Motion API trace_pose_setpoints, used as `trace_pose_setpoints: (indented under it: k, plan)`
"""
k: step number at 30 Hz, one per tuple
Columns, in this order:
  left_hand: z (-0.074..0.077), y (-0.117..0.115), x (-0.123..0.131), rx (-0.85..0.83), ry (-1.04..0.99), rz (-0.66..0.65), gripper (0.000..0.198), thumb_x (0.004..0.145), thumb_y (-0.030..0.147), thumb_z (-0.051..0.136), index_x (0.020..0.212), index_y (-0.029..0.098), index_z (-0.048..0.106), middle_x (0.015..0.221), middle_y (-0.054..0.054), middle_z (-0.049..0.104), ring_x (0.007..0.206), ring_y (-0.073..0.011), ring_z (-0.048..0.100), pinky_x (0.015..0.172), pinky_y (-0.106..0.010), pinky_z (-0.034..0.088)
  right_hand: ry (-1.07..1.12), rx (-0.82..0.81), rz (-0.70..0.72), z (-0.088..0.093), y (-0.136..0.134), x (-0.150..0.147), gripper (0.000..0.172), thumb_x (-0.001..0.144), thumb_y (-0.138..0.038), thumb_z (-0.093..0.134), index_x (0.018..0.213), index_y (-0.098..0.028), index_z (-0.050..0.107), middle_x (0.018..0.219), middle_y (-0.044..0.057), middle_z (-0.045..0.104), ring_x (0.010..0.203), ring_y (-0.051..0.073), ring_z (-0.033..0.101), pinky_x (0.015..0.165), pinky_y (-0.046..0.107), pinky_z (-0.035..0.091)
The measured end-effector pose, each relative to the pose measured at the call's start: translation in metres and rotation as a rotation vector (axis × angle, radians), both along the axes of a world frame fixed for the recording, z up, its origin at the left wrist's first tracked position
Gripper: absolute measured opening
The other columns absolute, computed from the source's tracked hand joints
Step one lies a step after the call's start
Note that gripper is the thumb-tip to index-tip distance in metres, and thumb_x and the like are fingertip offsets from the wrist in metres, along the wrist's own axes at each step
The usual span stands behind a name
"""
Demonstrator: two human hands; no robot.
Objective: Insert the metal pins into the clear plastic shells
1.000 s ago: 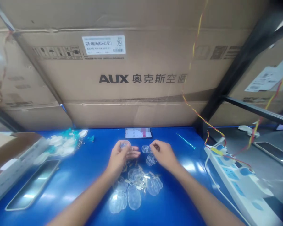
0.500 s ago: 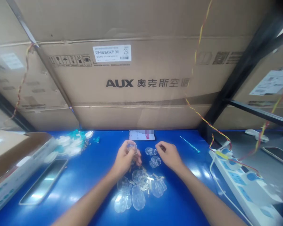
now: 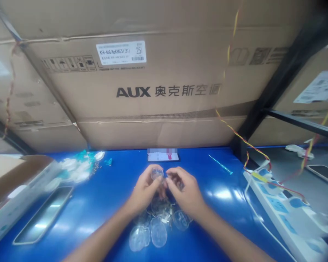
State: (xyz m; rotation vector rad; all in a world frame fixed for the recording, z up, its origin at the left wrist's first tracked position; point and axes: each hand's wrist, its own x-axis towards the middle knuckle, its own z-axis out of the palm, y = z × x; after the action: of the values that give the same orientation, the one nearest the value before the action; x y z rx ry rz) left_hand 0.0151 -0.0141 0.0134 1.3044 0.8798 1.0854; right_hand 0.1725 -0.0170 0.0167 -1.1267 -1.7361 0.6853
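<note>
My left hand point(image 3: 147, 185) is closed around a round clear plastic piece point(image 3: 156, 173), its thumb pressed on the face. Close beside it, my right hand point(image 3: 184, 187) has its thumb and fingers pinched near the piece's right edge; whatever lies between them is too small to make out. Below the hands, several clear plastic pieces point(image 3: 159, 233) rest on the blue tabletop point(image 3: 98, 211). Small pale metallic-looking bits point(image 3: 167, 214) lie among them, partly covered by my hands.
A lit phone point(image 3: 163, 155) stands at the back; another phone point(image 3: 43, 215) lies left by an open carton point(image 3: 24, 196). White and teal parts point(image 3: 76, 169) are heaped behind it. On the right are a thin teal stick point(image 3: 221, 165) and a power strip point(image 3: 285, 218) with cords. Large cardboard boxes point(image 3: 169, 69) wall the back.
My right hand has moved left, from beside the loose clear pieces to my left hand. My left hand still holds the clear piece. The view has shifted slightly.
</note>
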Motion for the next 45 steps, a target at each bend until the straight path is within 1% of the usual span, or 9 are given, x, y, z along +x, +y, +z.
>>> trace_pose_setpoints:
  k: [3,6,10,14,18,24,34,39,45]
  plan:
    - [-0.002,-0.001,0.002,-0.018,0.008,-0.024,0.033,0.088,0.041,0.052,0.114,0.021,0.045,0.067,0.001,0.060,0.057,-0.0154,0.061,0.055,-0.027,0.050,-0.039,0.100,-0.022,-0.004,-0.001,0.000,0.015,0.086,-0.018,0.053,0.097,-0.020,0.063,0.088,0.004,0.061,0.068,0.014,0.056,0.064,0.025,0.045]
    - [-0.006,-0.002,0.001,-0.042,0.031,-0.057,0.036,0.089,0.039,0.051,0.119,0.021,0.043,0.071,-0.001,0.064,0.061,-0.0171,0.063,0.059,-0.029,0.052,-0.156,0.221,0.032,-0.007,0.002,0.003,0.020,0.089,-0.018,0.050,0.101,-0.021,0.065,0.095,0.006,0.062,0.076,0.015,0.058,0.071,0.027,0.046]
    - [-0.015,0.000,0.000,-0.062,0.142,-0.059,0.035,0.089,0.036,0.048,0.121,0.021,0.043,0.061,0.001,0.062,0.050,-0.0170,0.060,0.049,-0.027,0.048,-0.338,0.277,0.094,-0.010,0.009,0.008,0.018,0.089,-0.016,0.051,0.096,-0.022,0.067,0.093,0.005,0.063,0.083,0.017,0.058,0.076,0.028,0.046]
    - [-0.023,0.002,0.001,-0.068,0.198,0.022,0.036,0.084,0.031,0.052,0.118,0.021,0.046,0.060,0.001,0.063,0.047,-0.0178,0.061,0.043,-0.026,0.046,-0.433,0.283,0.120,-0.011,0.011,0.011,0.017,0.089,-0.015,0.051,0.095,-0.020,0.066,0.089,0.005,0.064,0.083,0.017,0.059,0.076,0.027,0.046]
    - [-0.024,0.004,0.002,-0.083,0.158,0.112,0.045,0.078,0.028,0.059,0.120,0.020,0.049,0.063,0.000,0.066,0.051,-0.0181,0.064,0.049,-0.027,0.049,-0.462,0.320,0.091,-0.011,0.010,0.010,0.015,0.089,-0.016,0.050,0.092,-0.019,0.065,0.087,0.006,0.064,0.083,0.018,0.059,0.075,0.028,0.045]
    - [-0.016,0.004,0.003,-0.108,0.125,0.075,0.014,0.077,0.028,0.061,0.084,0.017,0.055,0.062,-0.002,0.067,0.055,-0.0165,0.064,0.057,-0.026,0.050,-0.441,0.333,0.027,-0.011,0.006,0.006,0.016,0.089,-0.015,0.048,0.088,-0.018,0.064,0.083,0.006,0.063,0.078,0.019,0.058,0.072,0.030,0.044]
    - [-0.021,0.004,0.002,-0.131,0.114,0.049,0.016,0.080,0.031,0.060,0.083,0.017,0.055,0.060,-0.003,0.066,0.051,-0.0165,0.063,0.049,-0.025,0.048,-0.534,0.359,0.091,-0.010,0.008,0.009,0.018,0.092,-0.017,0.047,0.096,-0.019,0.065,0.092,0.008,0.065,0.088,0.020,0.058,0.079,0.031,0.045]
    - [-0.026,0.005,0.003,-0.147,0.116,0.072,0.019,0.082,0.036,0.057,0.082,0.018,0.053,0.056,-0.001,0.065,0.046,-0.0166,0.061,0.043,-0.023,0.044,-0.587,0.414,0.103,-0.008,0.007,0.009,0.021,0.093,-0.018,0.046,0.101,-0.019,0.065,0.089,0.008,0.066,0.086,0.021,0.058,0.075,0.031,0.045]
    - [-0.027,0.004,0.003,-0.127,0.252,0.151,0.014,0.081,0.032,0.055,0.083,0.018,0.052,0.053,-0.001,0.064,0.041,-0.0163,0.060,0.039,-0.022,0.043,-0.553,0.503,0.080,-0.008,0.008,0.009,0.022,0.093,-0.015,0.045,0.088,-0.018,0.067,0.080,0.007,0.066,0.080,0.019,0.057,0.071,0.030,0.045]
